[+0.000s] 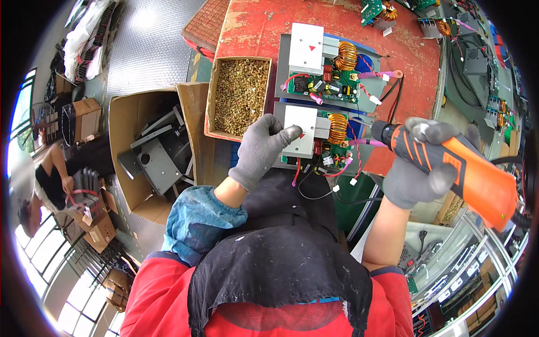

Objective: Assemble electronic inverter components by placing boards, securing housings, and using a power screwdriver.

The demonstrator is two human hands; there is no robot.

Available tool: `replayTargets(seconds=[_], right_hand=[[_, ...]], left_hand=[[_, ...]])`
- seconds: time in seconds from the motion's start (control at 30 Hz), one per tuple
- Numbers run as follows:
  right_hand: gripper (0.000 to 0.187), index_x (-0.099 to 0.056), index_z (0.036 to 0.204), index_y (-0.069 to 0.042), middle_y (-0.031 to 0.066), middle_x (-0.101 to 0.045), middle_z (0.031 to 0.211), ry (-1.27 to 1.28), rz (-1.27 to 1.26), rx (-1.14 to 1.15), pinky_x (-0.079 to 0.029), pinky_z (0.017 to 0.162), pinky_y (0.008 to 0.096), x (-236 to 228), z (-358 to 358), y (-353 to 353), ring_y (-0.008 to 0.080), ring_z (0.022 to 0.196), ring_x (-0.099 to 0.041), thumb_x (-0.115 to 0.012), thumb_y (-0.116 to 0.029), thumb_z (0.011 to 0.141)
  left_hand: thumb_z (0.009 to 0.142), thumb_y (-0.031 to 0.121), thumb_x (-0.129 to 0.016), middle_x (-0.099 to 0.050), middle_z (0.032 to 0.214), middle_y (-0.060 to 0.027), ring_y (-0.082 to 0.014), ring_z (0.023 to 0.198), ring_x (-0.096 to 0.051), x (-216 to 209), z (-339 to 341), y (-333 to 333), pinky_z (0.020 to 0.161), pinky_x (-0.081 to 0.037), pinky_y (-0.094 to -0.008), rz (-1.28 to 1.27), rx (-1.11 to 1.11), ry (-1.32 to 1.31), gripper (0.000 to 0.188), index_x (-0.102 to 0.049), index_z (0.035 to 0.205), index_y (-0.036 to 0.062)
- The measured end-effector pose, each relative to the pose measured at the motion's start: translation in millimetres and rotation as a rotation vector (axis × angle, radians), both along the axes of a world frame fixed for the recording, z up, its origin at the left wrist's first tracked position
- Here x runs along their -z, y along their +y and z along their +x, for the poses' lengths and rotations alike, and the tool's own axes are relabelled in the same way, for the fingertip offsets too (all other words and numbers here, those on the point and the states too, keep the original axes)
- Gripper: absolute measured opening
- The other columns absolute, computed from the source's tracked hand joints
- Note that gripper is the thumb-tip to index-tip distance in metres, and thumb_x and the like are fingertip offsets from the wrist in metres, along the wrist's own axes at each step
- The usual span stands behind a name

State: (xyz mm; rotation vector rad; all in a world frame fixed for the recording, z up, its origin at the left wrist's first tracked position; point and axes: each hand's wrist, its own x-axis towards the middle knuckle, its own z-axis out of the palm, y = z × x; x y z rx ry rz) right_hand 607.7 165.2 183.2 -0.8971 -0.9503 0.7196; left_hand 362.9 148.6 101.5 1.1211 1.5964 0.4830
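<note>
My right hand [418,174], in a grey glove, is wrapped round an orange and black power screwdriver [457,171]. Its bit points left, toward the copper-wound coil [337,129] on the nearer circuit board assembly. My left hand [263,147], gloved too, has its fingers curled, with one digit reaching onto the white plate [299,121] of that assembly. Whether anything small sits in those fingers cannot be made out. Directly beyond lies a second, similar assembly with a white plate [306,50] and a copper coil [347,56]. Pink, red and black leads with white connectors hang from both.
A box of small brass-coloured fasteners [241,95] stands left of the assemblies on the worn red table [269,22]. Farther left, a cardboard box [130,185] holds grey metal brackets [160,163]. More boards [435,27] lie at far right. Another person's hand [67,184] shows at left.
</note>
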Motion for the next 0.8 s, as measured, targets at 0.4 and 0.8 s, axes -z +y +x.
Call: replayTargets(seconds=[0.4,0.8], right_hand=[[0.072,-0.038,0.140,-0.002,0.0115,-0.065,0.089,-0.007,0.019,0.022,-0.056,0.073,0.0436,26.7,-3.3,5.5,0.0226,0.078,-0.065,-0.074,-0.032,0.085],[0.082,-0.033,0.146,-0.004,0.0141,-0.065,0.097,-0.036,0.190,-0.129,-0.056,0.073,0.0430,27.5,-11.0,-0.5,0.0264,0.086,-0.066,-0.078,-0.032,0.084]], left_hand=[[0.071,0.031,-0.080,-0.057,0.082,-0.0085,-0.0229,0.074,-0.062,-50.9,28.8,26.1,0.063,-0.048,-0.0375,0.700,0.478,0.407,0.035,-0.068,0.096,0.0094],[0.066,0.025,-0.078,-0.057,0.090,-0.0070,-0.0257,0.085,-0.063,-46.4,51.5,43.6,0.068,-0.053,-0.0414,0.583,0.914,0.534,0.035,-0.063,0.094,0.0090]])
